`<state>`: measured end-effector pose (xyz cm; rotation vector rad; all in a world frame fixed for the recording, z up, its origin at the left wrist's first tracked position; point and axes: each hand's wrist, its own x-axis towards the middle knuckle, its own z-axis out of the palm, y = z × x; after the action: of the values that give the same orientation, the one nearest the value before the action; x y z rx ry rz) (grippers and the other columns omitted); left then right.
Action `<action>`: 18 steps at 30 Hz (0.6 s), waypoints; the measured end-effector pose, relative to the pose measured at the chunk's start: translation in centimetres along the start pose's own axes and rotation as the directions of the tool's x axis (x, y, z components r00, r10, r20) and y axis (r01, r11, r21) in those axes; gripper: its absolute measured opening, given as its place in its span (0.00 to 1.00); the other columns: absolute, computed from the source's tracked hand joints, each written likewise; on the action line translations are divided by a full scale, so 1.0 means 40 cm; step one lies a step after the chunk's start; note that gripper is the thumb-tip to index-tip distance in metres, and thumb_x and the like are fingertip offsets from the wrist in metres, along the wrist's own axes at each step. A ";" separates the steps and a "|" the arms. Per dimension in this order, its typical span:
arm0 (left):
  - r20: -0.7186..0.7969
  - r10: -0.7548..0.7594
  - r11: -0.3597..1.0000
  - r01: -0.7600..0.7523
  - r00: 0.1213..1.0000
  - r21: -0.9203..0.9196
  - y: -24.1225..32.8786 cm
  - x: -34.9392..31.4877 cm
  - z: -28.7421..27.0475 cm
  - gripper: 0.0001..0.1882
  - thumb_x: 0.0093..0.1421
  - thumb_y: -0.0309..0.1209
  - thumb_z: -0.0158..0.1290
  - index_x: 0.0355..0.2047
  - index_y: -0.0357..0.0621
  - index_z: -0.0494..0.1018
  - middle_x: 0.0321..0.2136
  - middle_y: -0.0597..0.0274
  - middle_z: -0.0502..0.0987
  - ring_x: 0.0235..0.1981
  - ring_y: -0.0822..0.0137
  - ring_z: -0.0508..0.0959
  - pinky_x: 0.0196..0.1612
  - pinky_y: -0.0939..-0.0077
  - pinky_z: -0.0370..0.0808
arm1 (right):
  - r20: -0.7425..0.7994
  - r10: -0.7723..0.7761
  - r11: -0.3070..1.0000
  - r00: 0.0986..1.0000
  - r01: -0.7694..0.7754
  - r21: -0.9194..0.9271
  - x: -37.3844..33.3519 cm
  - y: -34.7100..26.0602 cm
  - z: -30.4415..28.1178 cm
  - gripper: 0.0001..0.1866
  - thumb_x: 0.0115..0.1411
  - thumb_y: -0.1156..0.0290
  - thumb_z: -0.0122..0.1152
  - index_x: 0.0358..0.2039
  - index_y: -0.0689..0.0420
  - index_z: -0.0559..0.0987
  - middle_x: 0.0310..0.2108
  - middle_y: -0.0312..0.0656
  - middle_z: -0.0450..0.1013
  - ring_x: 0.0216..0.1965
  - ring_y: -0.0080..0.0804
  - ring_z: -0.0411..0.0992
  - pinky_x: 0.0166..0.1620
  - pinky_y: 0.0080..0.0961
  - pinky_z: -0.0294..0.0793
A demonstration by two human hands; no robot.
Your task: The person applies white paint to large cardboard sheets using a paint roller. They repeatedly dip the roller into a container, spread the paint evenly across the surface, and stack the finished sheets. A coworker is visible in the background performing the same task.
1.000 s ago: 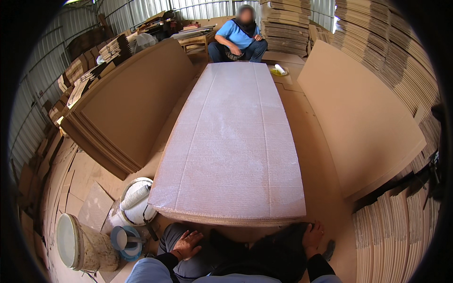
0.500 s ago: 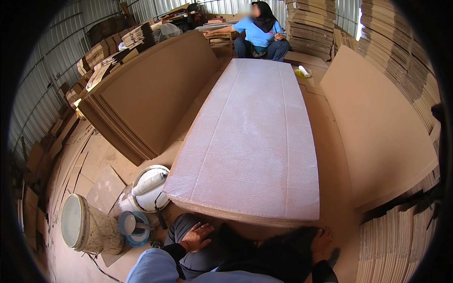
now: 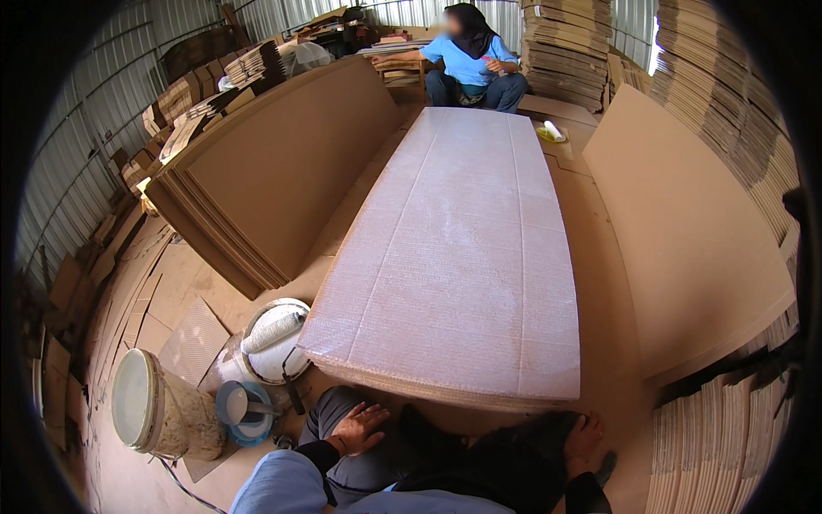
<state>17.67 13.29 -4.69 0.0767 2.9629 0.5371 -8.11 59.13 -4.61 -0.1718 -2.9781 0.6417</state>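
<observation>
My left hand (image 3: 358,428) lies flat on my left thigh, fingers spread, holding nothing. On the outer side of my right knee rests my right hand (image 3: 584,435), its fingers stretched out and nothing in them. Directly before my knees is a long, low stack of cardboard sheets (image 3: 454,257); its top sheet has a whitish, wet-looking coat and two lengthwise creases. Left of the stack's near end, a paint roller (image 3: 274,334) lies across a round white bucket (image 3: 282,364), its handle hanging toward my left knee. Neither hand touches the stack or the roller.
Beside the bucket stand a stained tall pail (image 3: 171,411) and a blue basin (image 3: 257,434) with a white scoop. Brown cardboard sheets (image 3: 282,163) lean at left, a large board (image 3: 685,240) at right. Beyond the stack a person (image 3: 475,64) squats near another roller (image 3: 552,131).
My hands stay where they were. The person at the far end has turned their head and shifted the hand on the right a little. My view has moved very slightly.
</observation>
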 end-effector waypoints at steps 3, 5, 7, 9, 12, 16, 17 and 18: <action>0.001 -0.013 1.000 0.013 1.000 0.007 0.001 -0.001 0.002 0.29 0.64 0.45 0.43 0.63 0.46 0.58 0.62 0.59 0.63 0.66 0.61 0.56 0.68 0.56 0.47 | 0.001 -0.002 1.000 1.000 0.002 0.003 0.000 0.001 -0.003 0.23 0.66 0.60 0.44 0.55 0.63 0.67 0.57 0.56 0.61 0.59 0.54 0.58 0.60 0.45 0.57; 0.002 -0.025 1.000 0.025 1.000 0.005 0.002 -0.002 0.003 0.30 0.64 0.46 0.43 0.63 0.46 0.58 0.61 0.59 0.63 0.66 0.61 0.56 0.68 0.56 0.47 | 0.008 0.004 1.000 1.000 -0.004 -0.019 0.000 0.001 -0.004 0.23 0.66 0.59 0.44 0.55 0.63 0.67 0.57 0.56 0.61 0.59 0.54 0.59 0.60 0.46 0.57; -0.003 -0.019 1.000 0.019 1.000 0.008 0.004 -0.003 0.003 0.30 0.64 0.46 0.43 0.63 0.46 0.58 0.61 0.58 0.63 0.66 0.61 0.56 0.69 0.57 0.46 | 0.008 0.012 1.000 1.000 -0.011 -0.024 0.000 -0.002 -0.006 0.24 0.66 0.59 0.44 0.55 0.63 0.67 0.57 0.56 0.61 0.59 0.54 0.59 0.60 0.45 0.57; -0.003 -0.024 1.000 0.024 1.000 0.018 0.006 -0.003 0.003 0.30 0.64 0.46 0.43 0.63 0.46 0.57 0.61 0.57 0.63 0.66 0.60 0.56 0.69 0.57 0.46 | 0.013 0.031 0.999 0.999 -0.030 -0.016 -0.001 -0.005 -0.009 0.24 0.66 0.59 0.44 0.55 0.63 0.67 0.57 0.56 0.61 0.59 0.54 0.59 0.60 0.45 0.58; 0.002 -0.045 0.998 0.044 0.999 0.033 0.010 -0.002 0.005 0.31 0.65 0.47 0.42 0.64 0.46 0.56 0.61 0.56 0.63 0.67 0.60 0.55 0.69 0.58 0.45 | 0.026 0.053 0.998 0.998 -0.052 -0.017 -0.002 -0.007 -0.014 0.24 0.66 0.59 0.43 0.56 0.62 0.66 0.57 0.56 0.61 0.58 0.54 0.59 0.60 0.45 0.59; 0.022 -0.066 0.997 0.065 0.998 0.043 0.013 -0.002 0.006 0.32 0.65 0.47 0.41 0.65 0.46 0.54 0.62 0.54 0.62 0.67 0.60 0.54 0.69 0.58 0.44 | 0.031 0.049 0.999 0.998 -0.049 -0.012 -0.001 0.000 -0.009 0.25 0.66 0.58 0.43 0.57 0.62 0.66 0.58 0.56 0.60 0.58 0.54 0.59 0.60 0.44 0.59; 0.030 -0.070 0.997 0.068 0.997 0.047 0.014 -0.002 0.006 0.32 0.65 0.47 0.41 0.65 0.46 0.54 0.62 0.54 0.61 0.67 0.60 0.54 0.69 0.58 0.44 | 0.028 0.049 0.999 0.998 -0.049 -0.008 -0.001 0.002 -0.005 0.25 0.66 0.58 0.43 0.57 0.62 0.66 0.58 0.56 0.60 0.58 0.54 0.59 0.60 0.44 0.59; 0.031 -0.069 0.997 0.068 0.997 0.047 0.014 -0.002 0.005 0.32 0.65 0.47 0.41 0.65 0.46 0.54 0.62 0.54 0.61 0.67 0.60 0.54 0.69 0.58 0.44 | 0.012 0.045 0.999 0.999 -0.045 0.004 -0.001 0.005 0.001 0.25 0.66 0.58 0.43 0.57 0.62 0.66 0.58 0.56 0.60 0.58 0.54 0.59 0.60 0.44 0.59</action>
<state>17.79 13.88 -4.67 -0.0118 2.9344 0.4545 -8.06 59.30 -4.72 -0.2364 -2.9923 0.6556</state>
